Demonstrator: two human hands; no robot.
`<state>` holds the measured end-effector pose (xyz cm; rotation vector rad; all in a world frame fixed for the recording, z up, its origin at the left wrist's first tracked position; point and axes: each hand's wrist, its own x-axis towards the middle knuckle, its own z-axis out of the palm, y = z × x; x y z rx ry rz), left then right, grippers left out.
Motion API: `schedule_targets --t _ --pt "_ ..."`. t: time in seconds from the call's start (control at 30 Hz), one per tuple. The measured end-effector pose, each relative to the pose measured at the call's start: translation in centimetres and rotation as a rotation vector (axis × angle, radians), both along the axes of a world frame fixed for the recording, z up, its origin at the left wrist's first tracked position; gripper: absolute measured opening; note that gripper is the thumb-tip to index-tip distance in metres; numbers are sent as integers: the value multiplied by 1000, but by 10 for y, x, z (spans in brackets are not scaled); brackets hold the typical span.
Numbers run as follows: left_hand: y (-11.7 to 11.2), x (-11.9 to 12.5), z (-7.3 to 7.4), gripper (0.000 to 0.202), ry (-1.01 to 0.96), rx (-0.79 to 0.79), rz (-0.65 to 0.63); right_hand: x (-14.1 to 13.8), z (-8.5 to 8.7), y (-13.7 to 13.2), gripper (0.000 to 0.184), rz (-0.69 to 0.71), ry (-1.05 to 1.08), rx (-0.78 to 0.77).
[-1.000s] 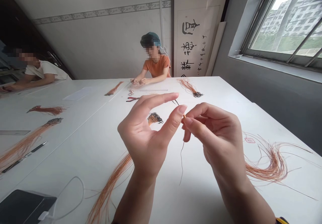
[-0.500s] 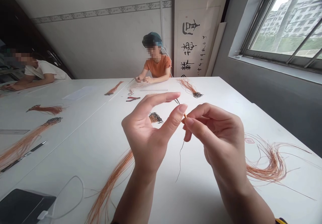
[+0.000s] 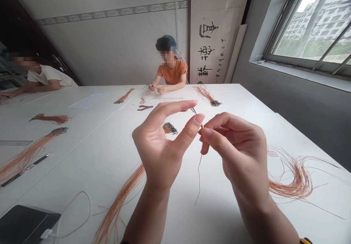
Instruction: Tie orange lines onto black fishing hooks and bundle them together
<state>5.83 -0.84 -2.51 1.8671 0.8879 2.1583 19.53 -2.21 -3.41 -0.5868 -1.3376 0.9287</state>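
Observation:
Between the index fingertip and thumb of my left hand [image 3: 164,145] sits the dark looped end of a thin wire [image 3: 199,180]. My right hand [image 3: 244,149] pinches the same wire just below, at a short orange-coloured wound part [image 3: 202,126] by the left thumb tip. From under the right fingers the wire's loose tail hangs down, slightly wavy. Behind my left hand lies a bundle of dark-looped wires [image 3: 170,128], partly hidden. A copper wire bundle [image 3: 123,196] runs along the table left of my left forearm.
Loose copper wires [image 3: 298,182] spread over the white table [image 3: 214,214] at right. More wire bundles [image 3: 52,119], a pen [image 3: 27,169] and a black box [image 3: 27,224] with a white cable lie left. Pliers [image 3: 144,108] lie farther off, near a person in orange [image 3: 172,70].
The hanging wire tail has swung slightly right and reaches a little lower. My hands keep nearly the same pose. Across the table, the person's hands have shifted slightly.

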Motion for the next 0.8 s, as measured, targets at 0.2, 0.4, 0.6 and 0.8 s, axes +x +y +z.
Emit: schedule_targets --t 0.2,0.4,0.6,0.8 --pt "-2 2 2 24 -14 -5 0 0 1 0 19 -13 -7 0" --pt "-4 3 2 25 -9 19 -1 0 1 1 19 -12 -8 1" --pt "-5 3 4 25 3 10 1 -1 2 0 19 -12 -17 -4" --pt "-5 3 4 28 18 41 -15 -1 2 0 20 -30 -37 -5"
